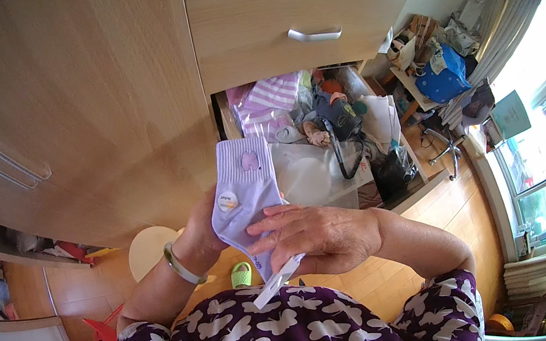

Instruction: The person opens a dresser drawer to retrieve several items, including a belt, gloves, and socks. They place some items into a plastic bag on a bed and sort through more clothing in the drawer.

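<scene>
A lilac ribbed sock (249,190), perhaps one of a folded pair, is held up in front of me. It has a pink figure on its cuff and a round sticker (228,201) bearing print. My left hand (209,224) grips its left side, with most of the fingers hidden behind it. Across its lower part lie the fingers of my right hand (319,236). A narrow white strip (279,281), paper or plastic, is pinched in that same hand and slants down towards my shirt. Beyond both hands, a pulled-out drawer (423,175) is crammed with things.
In the drawer are pink-striped fabric (271,96) in clear plastic, dark cloth items (336,114) and a translucent plastic sheet or lid (307,178). A round stool (153,250) stands left of my left arm. A blue bag (442,74) sits among clutter by the window.
</scene>
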A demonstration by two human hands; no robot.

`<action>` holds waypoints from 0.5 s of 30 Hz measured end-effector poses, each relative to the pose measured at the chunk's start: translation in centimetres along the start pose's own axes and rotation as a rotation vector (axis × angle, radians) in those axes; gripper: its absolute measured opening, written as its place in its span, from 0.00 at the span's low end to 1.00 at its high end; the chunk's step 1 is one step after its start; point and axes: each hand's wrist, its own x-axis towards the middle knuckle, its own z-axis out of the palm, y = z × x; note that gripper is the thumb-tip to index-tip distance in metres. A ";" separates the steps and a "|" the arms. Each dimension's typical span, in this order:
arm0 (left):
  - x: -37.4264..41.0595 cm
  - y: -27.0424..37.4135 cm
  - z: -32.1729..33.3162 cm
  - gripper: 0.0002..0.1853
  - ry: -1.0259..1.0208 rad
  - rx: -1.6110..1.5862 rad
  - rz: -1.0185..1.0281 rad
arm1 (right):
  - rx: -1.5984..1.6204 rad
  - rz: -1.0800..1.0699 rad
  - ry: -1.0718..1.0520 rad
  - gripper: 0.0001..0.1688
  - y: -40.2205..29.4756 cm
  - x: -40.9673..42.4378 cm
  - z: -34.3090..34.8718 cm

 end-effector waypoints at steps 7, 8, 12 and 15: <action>-3.9 1.1 1.3 0.31 0.181 0.428 0.192 | 0.080 -0.006 -0.207 0.15 0.3 1.8 1.1; -4.5 1.7 1.1 0.32 0.257 0.278 0.200 | 0.172 0.105 -0.344 0.17 -0.1 2.5 0.0; -7.8 4.8 -1.4 0.24 0.360 0.140 0.446 | 0.032 0.628 0.046 0.19 3.1 2.5 -5.4; -8.9 4.8 -1.3 0.23 0.411 0.140 0.439 | -0.937 0.663 0.328 0.24 10.8 1.3 -7.1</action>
